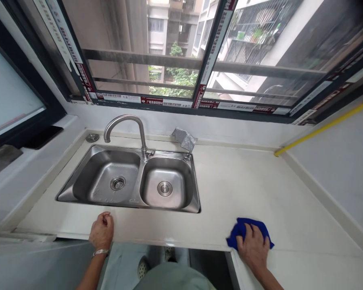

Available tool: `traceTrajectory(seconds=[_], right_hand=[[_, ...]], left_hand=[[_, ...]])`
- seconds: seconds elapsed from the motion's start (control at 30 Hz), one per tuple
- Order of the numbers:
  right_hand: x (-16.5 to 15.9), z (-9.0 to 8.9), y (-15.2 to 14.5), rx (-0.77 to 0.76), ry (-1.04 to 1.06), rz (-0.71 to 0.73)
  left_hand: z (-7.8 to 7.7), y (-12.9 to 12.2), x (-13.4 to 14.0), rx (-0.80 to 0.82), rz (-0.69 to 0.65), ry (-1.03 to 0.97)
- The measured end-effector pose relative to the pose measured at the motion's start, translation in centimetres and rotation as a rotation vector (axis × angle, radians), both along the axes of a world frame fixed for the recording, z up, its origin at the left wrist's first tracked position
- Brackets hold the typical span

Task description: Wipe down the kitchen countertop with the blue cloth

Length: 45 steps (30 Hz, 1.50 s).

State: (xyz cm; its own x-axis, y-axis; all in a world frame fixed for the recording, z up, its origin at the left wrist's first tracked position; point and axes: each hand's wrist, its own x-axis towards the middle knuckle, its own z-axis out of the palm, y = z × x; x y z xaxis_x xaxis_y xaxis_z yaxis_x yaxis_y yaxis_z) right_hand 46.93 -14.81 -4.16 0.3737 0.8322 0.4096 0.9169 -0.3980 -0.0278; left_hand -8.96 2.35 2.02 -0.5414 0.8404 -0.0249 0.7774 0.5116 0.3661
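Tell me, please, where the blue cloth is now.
In the head view, the blue cloth lies on the countertop near its front edge, under the right hand and right of the double sink.

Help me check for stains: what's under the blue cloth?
The counter; the right hand is on the cloth. The patch directly beneath is covered, so stains there can't be seen.

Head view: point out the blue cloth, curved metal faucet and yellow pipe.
Blue fabric cloth (238, 230), head view: left part.
Curved silver metal faucet (142, 135), head view: neck.
Straight yellow pipe (321, 129), head view: midsection.
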Motion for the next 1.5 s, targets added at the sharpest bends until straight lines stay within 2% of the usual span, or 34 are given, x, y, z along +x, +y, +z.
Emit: traceTrajectory(seconds=[0.23,0.4,0.6,1.07,1.5], right_hand=[[-7.8,0.2,5.7,-0.006,0.033,0.148],[-10.2,0.9,10.9,-0.010,0.108,0.223],[-9.2,1.4,14.9,-0.027,0.079,0.264],[-8.2,1.0,22.2,-0.032,0.086,0.306],[-4.8,0.9,33.9,-0.037,0.093,0.366]], left_hand=[[-0.3,0.0,0.0,-0.007,0.010,0.003],[-0.4,-0.1,0.1,-0.022,0.021,-0.002],[-0.1,0.0,0.2,-0.031,0.036,-0.018],[0.5,0.3,0.6,-0.081,0.107,-0.043],[-0.5,0.1,0.0,-0.046,0.194,-0.145]])
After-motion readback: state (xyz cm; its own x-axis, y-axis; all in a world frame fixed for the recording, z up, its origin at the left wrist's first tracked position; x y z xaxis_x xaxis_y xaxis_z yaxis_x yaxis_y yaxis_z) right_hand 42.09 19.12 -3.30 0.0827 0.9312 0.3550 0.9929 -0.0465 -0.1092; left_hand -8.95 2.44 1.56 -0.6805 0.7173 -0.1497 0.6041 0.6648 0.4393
